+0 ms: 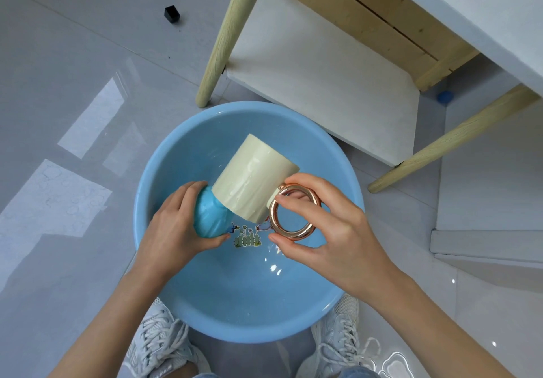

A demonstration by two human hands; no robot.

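Right grip on copper ring handle, left grip around blue sponge half-hidden in mug.

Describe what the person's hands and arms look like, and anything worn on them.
The left hand and right hand are bare: no gloves, rings or watch show. The left forearm and right forearm are uncovered, with no sleeve in view.

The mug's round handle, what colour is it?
The handle is shiny rose gold, in the head view.
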